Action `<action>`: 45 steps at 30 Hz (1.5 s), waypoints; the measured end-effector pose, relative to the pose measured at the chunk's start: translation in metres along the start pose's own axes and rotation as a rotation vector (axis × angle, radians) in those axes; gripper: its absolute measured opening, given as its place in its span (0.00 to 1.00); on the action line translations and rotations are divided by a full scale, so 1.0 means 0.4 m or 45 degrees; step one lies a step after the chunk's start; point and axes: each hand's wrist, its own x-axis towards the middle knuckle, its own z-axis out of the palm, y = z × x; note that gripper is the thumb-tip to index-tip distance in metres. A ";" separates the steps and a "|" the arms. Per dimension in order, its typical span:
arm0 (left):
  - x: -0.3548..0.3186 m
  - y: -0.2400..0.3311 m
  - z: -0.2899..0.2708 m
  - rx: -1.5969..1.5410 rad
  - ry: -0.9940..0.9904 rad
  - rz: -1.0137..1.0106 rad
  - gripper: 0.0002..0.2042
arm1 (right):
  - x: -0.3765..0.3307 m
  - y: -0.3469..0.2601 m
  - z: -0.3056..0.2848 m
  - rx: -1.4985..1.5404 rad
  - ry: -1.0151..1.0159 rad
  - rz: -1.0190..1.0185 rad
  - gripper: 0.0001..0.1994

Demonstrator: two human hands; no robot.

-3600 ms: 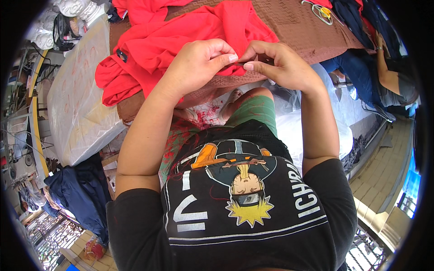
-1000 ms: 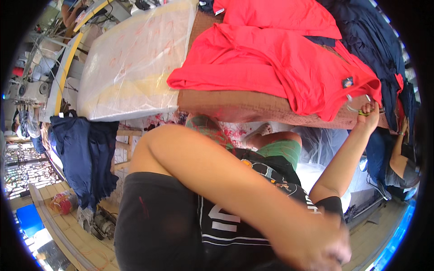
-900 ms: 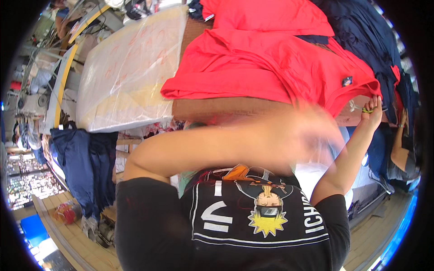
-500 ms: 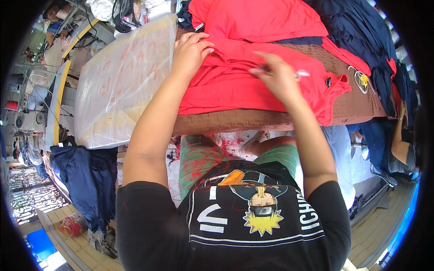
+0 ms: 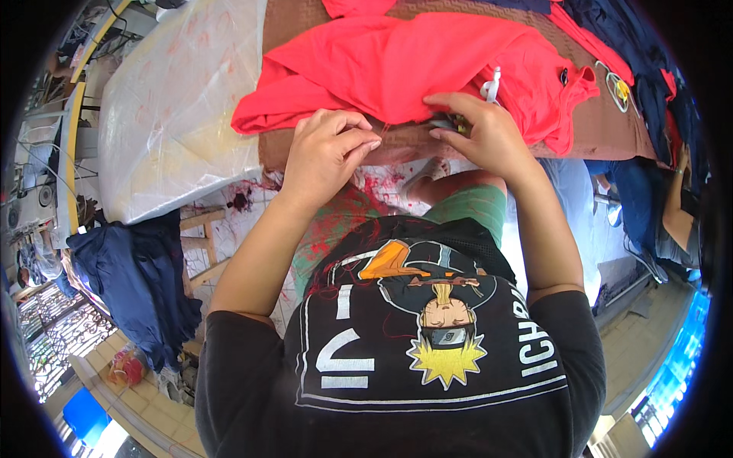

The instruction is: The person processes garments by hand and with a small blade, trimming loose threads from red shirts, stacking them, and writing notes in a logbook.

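Observation:
A red garment [image 5: 382, 65] lies bunched along the near side of the brown cloth-covered table [image 5: 611, 137]. At its near edge, the thumb and fingers of my left hand [image 5: 324, 153] are pinched on a fine red thread [image 5: 384, 131] that runs to the cloth. My right hand [image 5: 489, 133] is curled around small dark thread snips [image 5: 449, 122], mostly hidden by the fingers, pointing left beside the garment's edge. Just beyond that hand, a white tag [image 5: 492, 85] stands up from the red fabric.
A plastic-wrapped bale [image 5: 175, 114] adjoins the table on the left. Dark blue garments [image 5: 134, 282] hang below it, and more dark cloth [image 5: 634, 61] lies far right, near a white cord [image 5: 617, 90]. Another person's arm [image 5: 676, 206] shows at the right.
Both hands have come nearer to me, the left one most, pulling the garment's edge toward the table's front and folding it over. The left fingers now pinch a thread. My view has shifted slightly.

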 end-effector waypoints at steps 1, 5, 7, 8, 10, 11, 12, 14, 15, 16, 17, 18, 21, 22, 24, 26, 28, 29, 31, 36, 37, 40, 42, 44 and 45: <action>-0.007 0.005 0.007 0.003 0.049 -0.010 0.06 | -0.001 -0.014 -0.007 0.029 0.037 0.006 0.17; 0.003 0.025 0.005 0.018 0.183 0.019 0.06 | -0.003 -0.039 -0.004 0.161 0.112 -0.058 0.16; 0.012 0.030 0.003 0.009 0.206 0.036 0.05 | 0.006 -0.049 -0.001 0.040 0.129 -0.169 0.15; 0.012 0.032 0.003 -0.023 0.190 0.004 0.05 | 0.009 -0.047 0.006 0.001 0.139 -0.207 0.15; 0.012 0.035 0.003 -0.084 0.158 -0.061 0.05 | 0.017 -0.047 0.018 -0.051 0.164 -0.273 0.15; 0.014 0.035 0.004 -0.101 0.160 -0.068 0.05 | 0.021 -0.050 0.022 -0.064 0.179 -0.300 0.15; 0.015 0.034 0.004 -0.116 0.162 -0.075 0.05 | 0.024 -0.053 0.029 -0.075 0.194 -0.328 0.14; 0.015 0.034 0.005 -0.136 0.160 -0.087 0.05 | 0.030 -0.057 0.047 -0.108 0.204 -0.358 0.13; 0.015 0.034 0.005 -0.139 0.160 -0.090 0.05 | 0.034 -0.059 0.055 -0.126 0.209 -0.376 0.13; 0.015 0.035 0.005 -0.142 0.159 -0.094 0.05 | 0.036 -0.061 0.061 -0.134 0.227 -0.378 0.12; 0.016 0.036 0.005 -0.141 0.169 -0.089 0.04 | 0.038 -0.064 0.066 -0.143 0.245 -0.380 0.12; 0.017 0.037 0.006 -0.141 0.178 -0.083 0.04 | 0.039 -0.065 0.068 -0.153 0.263 -0.382 0.11; 0.025 0.040 -0.036 -0.103 0.035 0.171 0.04 | 0.039 -0.060 0.065 -0.209 0.277 -0.343 0.10; 0.032 0.036 -0.056 -0.086 -0.038 0.299 0.05 | 0.042 -0.052 0.057 -0.177 0.338 -0.315 0.09; 0.035 0.022 -0.077 -0.352 -0.074 0.294 0.08 | 0.042 -0.032 0.027 -0.109 0.456 -0.263 0.08; 0.054 0.029 -0.085 -0.483 -0.006 0.275 0.06 | 0.038 -0.023 -0.012 0.110 0.519 -0.037 0.08; 0.079 0.050 -0.052 -0.515 0.137 0.124 0.04 | 0.032 -0.017 -0.019 0.326 0.562 0.040 0.08; 0.093 0.056 -0.036 -0.530 0.208 0.047 0.03 | 0.031 -0.005 -0.007 0.441 0.548 0.048 0.08; 0.111 0.037 0.011 -0.394 0.145 0.080 0.07 | 0.025 0.002 0.009 0.545 0.480 0.106 0.08; 0.106 0.014 0.094 -0.204 0.100 -0.029 0.10 | 0.027 0.016 0.050 0.495 0.342 0.232 0.07; 0.105 0.013 0.098 -0.196 0.105 -0.046 0.10 | 0.027 0.024 0.058 0.510 0.343 0.241 0.07; 0.113 0.009 0.098 -0.196 0.063 -0.065 0.07 | 0.029 0.044 0.067 0.599 0.353 0.218 0.07; 0.115 0.013 0.083 -0.325 -0.012 -0.273 0.06 | 0.028 0.049 0.065 0.630 0.345 0.221 0.07; 0.120 0.009 0.071 -0.492 -0.047 -0.412 0.07 | 0.028 0.048 0.059 0.649 0.323 0.248 0.07; 0.123 0.004 0.067 -0.595 -0.043 -0.450 0.07 | 0.027 0.050 0.058 0.663 0.323 0.249 0.07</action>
